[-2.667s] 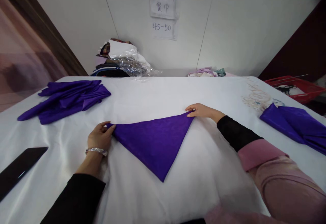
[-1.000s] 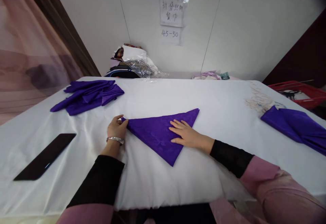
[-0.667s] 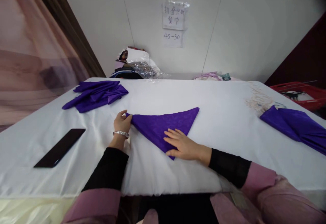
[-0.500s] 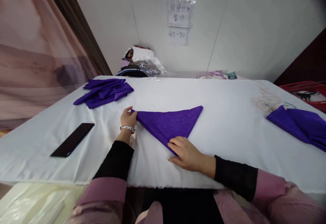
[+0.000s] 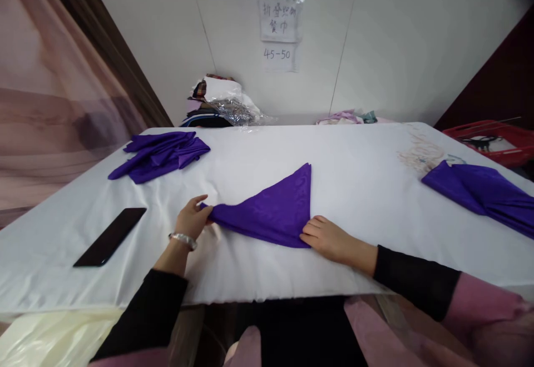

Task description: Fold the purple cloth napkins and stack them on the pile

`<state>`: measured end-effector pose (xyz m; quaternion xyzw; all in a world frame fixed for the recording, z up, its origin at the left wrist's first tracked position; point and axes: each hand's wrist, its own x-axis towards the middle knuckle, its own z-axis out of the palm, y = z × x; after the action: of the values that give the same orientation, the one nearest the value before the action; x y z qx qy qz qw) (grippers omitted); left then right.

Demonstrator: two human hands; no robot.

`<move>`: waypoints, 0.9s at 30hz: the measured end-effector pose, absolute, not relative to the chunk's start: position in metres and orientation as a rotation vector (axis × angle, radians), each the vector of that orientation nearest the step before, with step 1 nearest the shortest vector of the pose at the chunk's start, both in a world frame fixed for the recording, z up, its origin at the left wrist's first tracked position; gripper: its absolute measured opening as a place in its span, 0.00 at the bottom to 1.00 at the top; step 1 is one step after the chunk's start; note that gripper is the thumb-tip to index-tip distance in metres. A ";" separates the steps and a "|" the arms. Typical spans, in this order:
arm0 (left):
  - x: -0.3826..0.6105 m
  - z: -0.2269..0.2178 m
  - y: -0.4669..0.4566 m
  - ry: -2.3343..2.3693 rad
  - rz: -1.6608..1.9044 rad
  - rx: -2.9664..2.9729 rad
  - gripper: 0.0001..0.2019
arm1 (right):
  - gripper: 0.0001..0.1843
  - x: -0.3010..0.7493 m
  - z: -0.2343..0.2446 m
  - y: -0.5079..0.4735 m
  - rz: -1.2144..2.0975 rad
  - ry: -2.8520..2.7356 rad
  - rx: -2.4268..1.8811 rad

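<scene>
A purple cloth napkin (image 5: pixel 271 211), folded into a triangle, lies on the white tablecloth (image 5: pixel 258 278) in front of me. My left hand (image 5: pixel 194 217), with a silver bracelet at the wrist, pinches the napkin's narrow left corner between thumb and fingers. At the lower right corner, my right hand (image 5: pixel 325 238) is closed on the napkin's edge, its fingertips curled over the fabric. The third corner points away from me toward the wall.
A crumpled purple cloth (image 5: pixel 161 155) lies at the back left, and a folded purple cloth (image 5: pixel 479 192) at the right. A dark flat slab (image 5: pixel 110 238) rests left of my left hand. Past the far edge are piled fabrics (image 5: pixel 221 100); a red basket (image 5: pixel 500 142) stands at far right.
The napkin has turned counterclockwise, so its long edge now runs near me. My left hand has come closer with its corner; my right hand has shifted right and now grips the lower right corner.
</scene>
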<state>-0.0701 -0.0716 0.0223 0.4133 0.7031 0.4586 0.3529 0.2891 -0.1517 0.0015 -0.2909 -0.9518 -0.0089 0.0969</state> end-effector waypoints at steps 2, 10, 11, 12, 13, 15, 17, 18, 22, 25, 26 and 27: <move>-0.070 0.023 -0.100 1.752 1.060 1.161 0.28 | 0.15 0.311 0.002 -0.159 0.014 -2.808 -0.875; -0.049 0.045 -0.183 1.486 0.734 1.138 0.22 | 0.23 0.351 -0.001 -0.200 0.238 -2.566 -1.041; -0.049 0.046 -0.185 1.490 0.745 1.116 0.22 | 0.24 0.348 -0.001 -0.205 0.245 -2.537 -1.053; -0.050 0.047 -0.187 1.496 0.763 1.096 0.23 | 0.25 0.345 -0.001 -0.210 0.251 -2.513 -1.065; -0.051 0.047 -0.187 1.501 0.787 1.081 0.25 | 0.25 0.340 -0.002 -0.213 0.253 -2.494 -1.079; -0.053 0.045 -0.188 1.501 0.829 1.065 0.28 | 0.23 0.332 -0.004 -0.218 0.230 -2.459 -1.115; -0.056 0.043 -0.190 1.487 0.836 1.060 0.29 | 0.20 0.326 -0.006 -0.218 0.184 -2.429 -1.155; -0.057 0.042 -0.190 1.480 0.842 1.053 0.29 | 0.18 0.324 -0.008 -0.217 0.161 -2.419 -1.168; -0.055 0.046 -0.191 1.465 0.925 0.997 0.21 | 0.16 0.322 -0.011 -0.213 0.132 -2.447 -1.185; -0.045 0.058 -0.183 1.408 1.011 0.983 0.17 | 0.15 0.322 -0.011 -0.214 0.115 -2.462 -1.208; -0.039 0.064 -0.178 1.377 1.035 0.993 0.16 | 0.15 0.321 -0.011 -0.216 0.111 -2.459 -1.223; -0.033 0.071 -0.172 1.344 1.056 1.008 0.15 | 0.15 0.320 -0.010 -0.217 0.115 -2.452 -1.242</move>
<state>-0.0325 -0.1717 0.0705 0.4252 0.5671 0.4454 0.5470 0.3196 -0.2172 -0.0102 -0.4429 -0.8743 0.0411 0.1941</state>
